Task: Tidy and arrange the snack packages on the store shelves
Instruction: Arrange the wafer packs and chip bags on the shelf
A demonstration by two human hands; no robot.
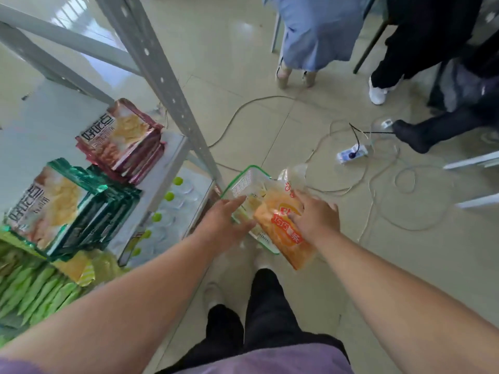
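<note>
My right hand grips an orange snack bag, fingers curled over its upper face; the red label reads "巧巧" and ends in "条", the character between hidden under my fingers. My left hand is released, fingers straight, reaching toward the bag's left edge above a white basket with a green rim on the floor. On the shelf to my left stand two stacks of chip packets marked "好吃点": a green stack nearer me, a maroon stack beyond it. Pale green packets lie nearest me on the shelf.
</note>
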